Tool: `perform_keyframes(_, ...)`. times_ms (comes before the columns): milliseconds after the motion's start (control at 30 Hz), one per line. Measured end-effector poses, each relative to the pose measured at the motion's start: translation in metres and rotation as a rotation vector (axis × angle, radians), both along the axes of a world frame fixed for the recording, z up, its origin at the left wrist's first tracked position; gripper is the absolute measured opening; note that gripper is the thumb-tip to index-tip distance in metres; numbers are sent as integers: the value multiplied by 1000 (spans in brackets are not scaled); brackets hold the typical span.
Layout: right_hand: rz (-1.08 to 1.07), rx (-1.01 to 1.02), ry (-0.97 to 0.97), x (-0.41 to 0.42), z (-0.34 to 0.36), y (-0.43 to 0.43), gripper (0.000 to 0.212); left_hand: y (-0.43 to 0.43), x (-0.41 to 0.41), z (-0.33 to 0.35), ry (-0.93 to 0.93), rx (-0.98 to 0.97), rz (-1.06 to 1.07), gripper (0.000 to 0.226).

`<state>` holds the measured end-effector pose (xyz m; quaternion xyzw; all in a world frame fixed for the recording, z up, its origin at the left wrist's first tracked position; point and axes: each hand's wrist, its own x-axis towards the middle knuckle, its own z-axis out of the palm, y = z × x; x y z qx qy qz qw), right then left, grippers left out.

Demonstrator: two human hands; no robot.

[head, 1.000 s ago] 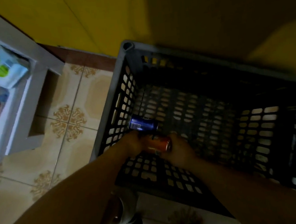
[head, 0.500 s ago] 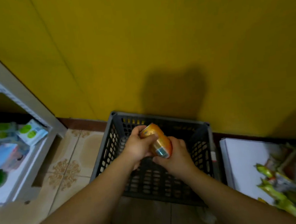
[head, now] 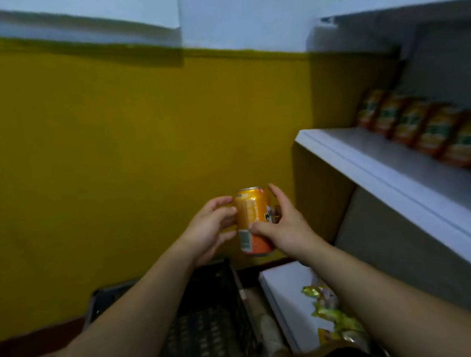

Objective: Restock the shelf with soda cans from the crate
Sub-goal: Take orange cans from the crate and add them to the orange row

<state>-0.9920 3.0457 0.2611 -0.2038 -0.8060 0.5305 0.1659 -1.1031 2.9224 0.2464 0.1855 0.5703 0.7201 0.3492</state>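
Fingers [head: 222, 202] of the left hand [head: 209, 228] curl against the left side of the orange soda can [head: 250, 214]. The right hand [head: 286, 226] wraps the other side, thumb across the front, fingers reaching behind. Both grips are narrow and closed on the can, which is held upright. Change since half a second ago: can now sits well above the crate [head: 212, 310], and the view has turned toward the shelf [head: 395, 174] at right, where a row of similar cans [head: 425, 131] stands. Judgement: pickup done, placement not yet begun.

Nothing reads clearly: green lettering on the orange can [head: 251, 220] is partly covered; the shelved cans [head: 425, 131] have blurred labels.
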Motion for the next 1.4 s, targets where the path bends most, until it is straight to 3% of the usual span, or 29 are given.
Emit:
perform_keyframes(67,-115,47,47,26,22,15,96,19,23,12,91,-27,-143,71)
perform_keyframes(133,-216,67,98,51,40,27,94,41,53,25,311,-99,-291,93)
perform_keyframes(233,-319,55,174,84,63,46,68,75,89,47,498,-98,-295,81)
perform_keyframes(300,-371,-31,213,107,80,62,56,93,106,58,393,-16,-369,78)
perform_keyframes(367,-399,-105,242,129,96,77,62,110,121,66,308,42,-469,71)
perform_keyframes(500,-474,-18,277,174,106,96,63,150,150,77,540,-8,-562,73)
perform_keyframes(667,-589,48,212,221,109,120,80,199,168,83,626,-25,-757,70)
perform_keyframes(800,-738,169,155,246,106,138,84,235,172,76,923,-216,-800,84)
perform_keyframes(900,-811,188,110,256,103,157,87,259,168,72,1455,-467,-662,73)
perform_keyframes(933,-823,193,111,255,102,162,87,265,167,73,1535,-504,-662,72)
perform_keyframes(1200,-761,211,147,252,88,207,81,302,172,70,1593,-594,-609,71)
perform_keyframes(1400,-791,338,133,229,74,243,96,303,170,67,1597,-593,-604,70)
